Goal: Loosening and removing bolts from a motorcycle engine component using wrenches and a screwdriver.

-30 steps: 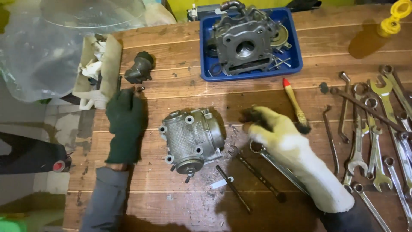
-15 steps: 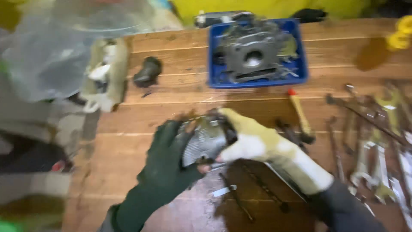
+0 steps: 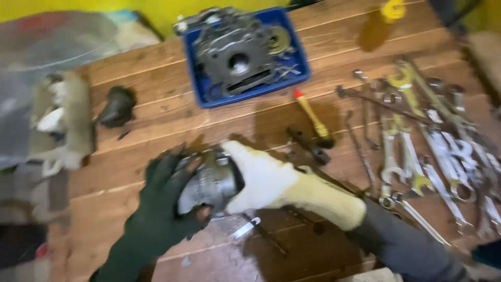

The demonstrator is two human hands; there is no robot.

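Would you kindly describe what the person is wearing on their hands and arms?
The left hand wears a dark green knitted glove running up past the wrist. The right hand wears a cream-white knitted glove with a yellowish ribbed cuff, above a dark grey sleeve.

A wooden tabletop (image 3: 156, 94) of reddish-brown planks fills most of the view. Behind it stands a bright yellow wall (image 3: 156, 8). The light is warm, and the picture is somewhat blurred.

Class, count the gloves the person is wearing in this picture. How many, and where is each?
2. The dark green glove on the left hand cups the metal engine part from the left; the white glove on the right hand grips its right side.
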